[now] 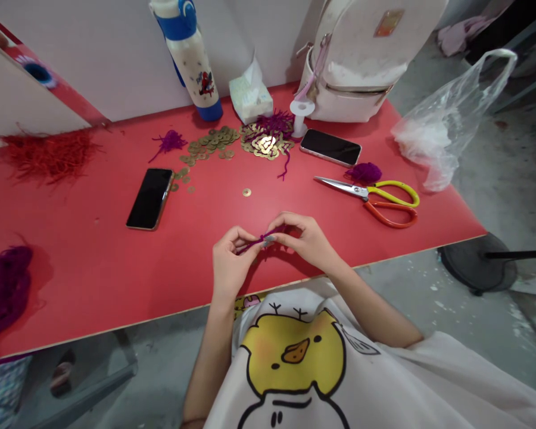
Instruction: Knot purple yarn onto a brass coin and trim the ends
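Near the front edge of the red table, my left hand [236, 256] and my right hand [302, 237] meet, both pinching a short length of purple yarn [250, 243]. The fingertips nearly touch where the strand bunches up in the middle. My fingers partly hide the yarn, so I cannot tell whether it is knotted. Beyond my hands lies a single brass-coloured holed disc [247, 192]. Farther back are a pile of similar discs [268, 145], a bundle of cut purple yarn [274, 122] and a small purple yarn ball [367, 173].
Scissors [361, 190] with yellow and orange handles lie to the right. Two phones [150, 199] rest on the table [93, 268]. A bottle [192, 65], tissue pack [251, 98], white spool [300, 116] and backpack [357, 65] stand at the back. Red fibres [49, 152] lie left; a plastic bag [446, 125] sits right.
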`<action>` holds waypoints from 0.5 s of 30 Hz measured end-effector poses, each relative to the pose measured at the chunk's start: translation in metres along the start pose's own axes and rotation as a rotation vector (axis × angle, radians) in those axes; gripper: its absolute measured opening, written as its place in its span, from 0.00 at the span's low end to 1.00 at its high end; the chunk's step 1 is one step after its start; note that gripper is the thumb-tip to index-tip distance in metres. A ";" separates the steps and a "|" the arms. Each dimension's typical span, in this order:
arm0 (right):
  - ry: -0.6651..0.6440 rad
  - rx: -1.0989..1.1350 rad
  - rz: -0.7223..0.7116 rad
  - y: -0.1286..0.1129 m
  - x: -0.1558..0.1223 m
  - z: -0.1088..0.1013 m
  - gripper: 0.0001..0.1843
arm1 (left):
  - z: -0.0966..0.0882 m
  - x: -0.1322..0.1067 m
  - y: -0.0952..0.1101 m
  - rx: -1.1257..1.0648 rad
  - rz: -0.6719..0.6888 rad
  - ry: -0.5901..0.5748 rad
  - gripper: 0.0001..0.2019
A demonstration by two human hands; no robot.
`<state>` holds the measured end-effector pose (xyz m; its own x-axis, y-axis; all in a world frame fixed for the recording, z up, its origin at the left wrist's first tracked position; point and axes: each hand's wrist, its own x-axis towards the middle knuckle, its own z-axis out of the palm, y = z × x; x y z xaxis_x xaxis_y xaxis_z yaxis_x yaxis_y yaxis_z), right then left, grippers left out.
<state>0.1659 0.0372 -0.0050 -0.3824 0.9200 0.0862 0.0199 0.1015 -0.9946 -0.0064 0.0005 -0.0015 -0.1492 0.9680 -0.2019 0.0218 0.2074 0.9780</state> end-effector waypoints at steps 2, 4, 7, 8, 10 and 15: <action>0.020 0.020 0.009 0.000 0.000 0.002 0.04 | 0.000 0.000 0.001 -0.001 0.005 -0.024 0.09; 0.039 0.030 0.014 0.000 0.000 0.003 0.04 | -0.001 0.000 0.002 0.006 0.017 -0.042 0.09; 0.053 0.037 0.014 0.000 0.001 0.004 0.04 | -0.001 -0.001 0.002 0.006 0.041 -0.048 0.09; 0.052 0.040 0.009 0.000 0.001 0.004 0.06 | -0.001 -0.001 0.002 0.003 0.048 -0.051 0.08; 0.036 0.047 0.005 0.000 0.001 0.004 0.06 | -0.001 -0.001 0.002 -0.004 0.058 -0.058 0.08; 0.046 0.058 0.032 0.000 0.002 0.006 0.04 | 0.000 -0.001 0.002 -0.011 0.053 -0.064 0.09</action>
<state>0.1596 0.0368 -0.0054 -0.3399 0.9388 0.0560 -0.0223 0.0514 -0.9984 -0.0061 0.0001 0.0007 -0.0845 0.9848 -0.1520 0.0173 0.1540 0.9879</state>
